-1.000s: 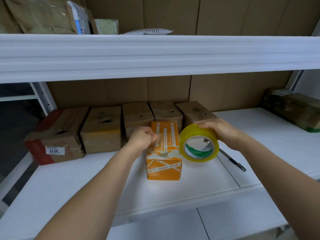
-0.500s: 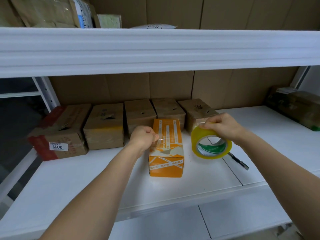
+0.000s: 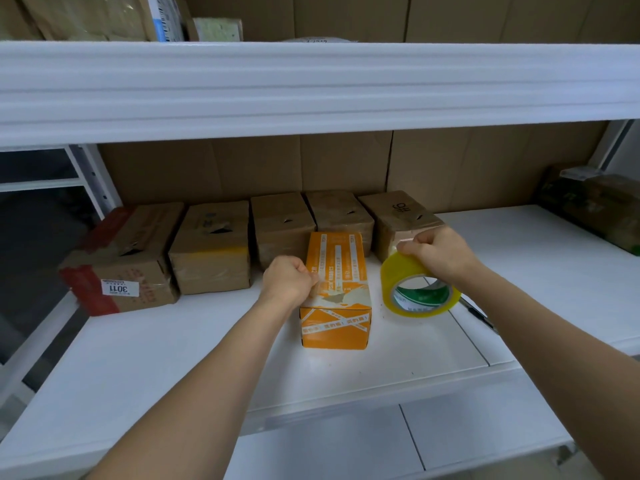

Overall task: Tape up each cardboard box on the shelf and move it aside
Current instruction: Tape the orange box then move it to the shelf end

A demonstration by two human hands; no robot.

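The taping step is in hand on the orange box (image 3: pixel 336 289), which stands on the white shelf (image 3: pixel 138 358) just in front of a row of brown cardboard boxes (image 3: pixel 211 247) along the far wall. The left hand (image 3: pixel 289 280) has its grip curled tight at the box's top left edge, apparently pinching the free end of the clear tape against it, though the strip itself is too faint to trace. The right hand (image 3: pixel 440 254) has its grip closed on the top of the yellow tape roll (image 3: pixel 419 289), which sits to the right of the box, tilted, low over the shelf. Next, I judge, the roll must be drawn across the lid so the strip lies flat over the seam, then cut; a dark pen-like tool (image 3: pixel 479 315) lies near on the right. Against the earlier frames, the roll has moved rightward and lower, away from the box, while the left hand has stayed put.
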